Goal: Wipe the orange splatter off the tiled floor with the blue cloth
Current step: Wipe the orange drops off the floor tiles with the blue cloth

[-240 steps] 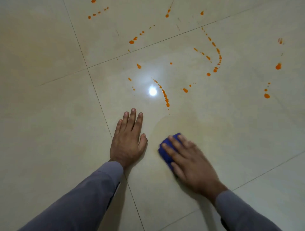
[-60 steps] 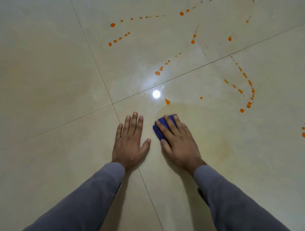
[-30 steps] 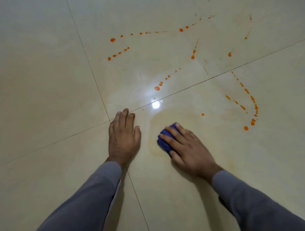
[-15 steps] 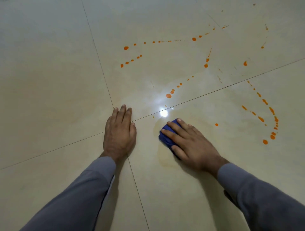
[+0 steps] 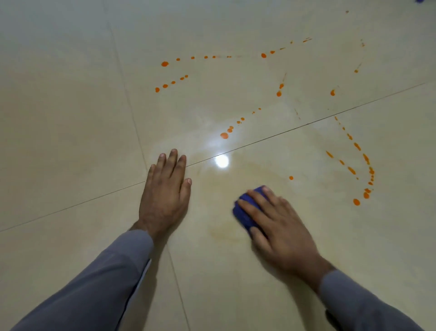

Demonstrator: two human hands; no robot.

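Note:
My right hand [image 5: 276, 224] presses a folded blue cloth [image 5: 244, 213] flat on the cream tiled floor [image 5: 70, 118]; most of the cloth is hidden under my fingers. My left hand [image 5: 165, 193] lies flat on the floor beside it, fingers together, holding nothing. Orange splatter runs in dotted trails: a curved line at the right [image 5: 363, 165], one single drop [image 5: 291, 178] just beyond the cloth, a short trail above the light glare [image 5: 230, 130], and longer trails further off [image 5: 172, 82]. A faint orange smear [image 5: 224, 231] marks the tile left of the cloth.
Dark grout lines [image 5: 306, 124] cross the floor and meet near my left hand. A bright lamp reflection [image 5: 221, 161] shines on the tile between my hands. A small blue thing [image 5: 420, 1] shows at the top right edge.
My right hand has slid the cloth back towards me and to the right, away from the grout line. My left hand stays planted. The view has tilted, showing more floor ahead.

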